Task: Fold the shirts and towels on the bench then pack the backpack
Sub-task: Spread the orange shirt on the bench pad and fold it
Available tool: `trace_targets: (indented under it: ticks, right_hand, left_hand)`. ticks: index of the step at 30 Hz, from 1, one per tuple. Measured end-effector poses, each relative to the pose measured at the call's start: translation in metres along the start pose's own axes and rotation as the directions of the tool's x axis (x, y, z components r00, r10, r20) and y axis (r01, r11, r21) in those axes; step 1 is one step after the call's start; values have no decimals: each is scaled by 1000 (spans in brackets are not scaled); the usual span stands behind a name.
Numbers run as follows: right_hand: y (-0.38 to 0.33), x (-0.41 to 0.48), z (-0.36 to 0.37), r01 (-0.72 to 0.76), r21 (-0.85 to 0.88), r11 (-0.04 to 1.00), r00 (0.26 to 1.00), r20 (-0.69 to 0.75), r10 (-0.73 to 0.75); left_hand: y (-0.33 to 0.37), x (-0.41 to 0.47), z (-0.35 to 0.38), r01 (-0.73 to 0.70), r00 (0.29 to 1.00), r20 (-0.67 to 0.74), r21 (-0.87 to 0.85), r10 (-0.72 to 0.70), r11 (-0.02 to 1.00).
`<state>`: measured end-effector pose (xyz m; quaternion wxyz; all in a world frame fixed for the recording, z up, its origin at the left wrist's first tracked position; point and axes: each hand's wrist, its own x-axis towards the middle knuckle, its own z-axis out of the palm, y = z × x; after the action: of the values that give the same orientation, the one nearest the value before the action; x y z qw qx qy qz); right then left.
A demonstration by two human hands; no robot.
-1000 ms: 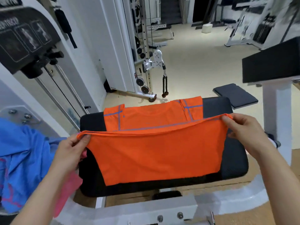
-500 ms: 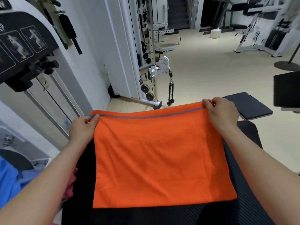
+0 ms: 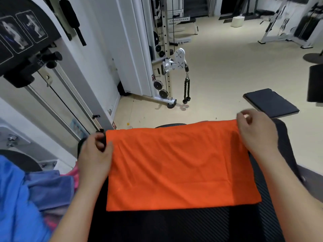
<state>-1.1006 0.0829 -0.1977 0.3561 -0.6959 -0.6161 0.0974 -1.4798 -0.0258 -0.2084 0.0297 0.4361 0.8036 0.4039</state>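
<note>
An orange shirt (image 3: 174, 170) lies folded into a flat rectangle on the black padded bench (image 3: 174, 226). My left hand (image 3: 95, 156) sits at the shirt's far left edge with its fingers loosely curled. The corner there lies free on the bench. My right hand (image 3: 257, 135) rests over the far right corner and still has the fabric under its fingertips, which are blurred. No backpack is in view.
A heap of blue cloth (image 3: 22, 198) with a pink piece (image 3: 75, 172) lies left of the bench. A cable machine (image 3: 167, 67) stands ahead, with a rope handle (image 3: 186, 89) hanging from it. A black mat (image 3: 271, 103) lies on the floor, and a black pad (image 3: 316, 84) is at right.
Both hands carried the shirt's near edge up and over to the far edge, folding it in half. The shirt now lies flat and my left hand has let go of its corner.
</note>
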Motion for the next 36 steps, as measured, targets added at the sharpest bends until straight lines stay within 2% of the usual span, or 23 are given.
trace_targets:
  ticks: [2, 4, 7, 15, 22, 25, 27, 29, 31, 34, 36]
  right_hand:
    - [15, -53, -9, -87, 2, 996, 996, 18, 87]
    - [27, -103, -11, -184, -48, 982, 979, 82, 187]
    - [35, -145, -6, -278, -110, 954, 944, 152, 293]
    - [42, -157, -20, -237, 11, 971, 952, 202, 230]
    - [60, -185, -33, -323, -52, 945, 890, 322, 322]
    - [58, -186, -35, -317, -129, 939, 874, 346, 343]
    - [56, -184, -37, -292, -234, 927, 871, 337, 359]
    - [54, -173, -37, -242, -275, 930, 910, 267, 316]
    - [47, -153, -34, -190, -193, 963, 961, 166, 223]
    - [25, -117, -20, -17, -116, 993, 1000, 12, 18]
    - [7, -101, -5, 113, -168, 979, 994, 7, -113]
  left_hand:
    - [-15, -56, -4, 38, 998, 51, 40, -40, 998]
    - [-28, -99, -6, 149, 984, 86, 85, -156, 985]
    - [-38, -127, -7, 254, 960, 94, 96, -262, 963]
    - [-49, -128, -25, 318, 925, 227, -15, -306, 948]
    - [-71, -160, -38, 354, 878, 316, 76, -360, 932]
    - [-70, -162, -39, 266, 870, 370, 203, -325, 942]
    - [-63, -158, -39, 168, 901, 353, 253, -253, 953]
    - [-55, -145, -39, 46, 962, 253, 220, -103, 975]
    - [-43, -125, -35, -106, 984, 162, 221, 71, 969]
    - [-17, -95, -21, -323, 940, 190, 239, 283, 916]
    - [-1, -83, -4, -450, 883, 281, 282, 376, 847]
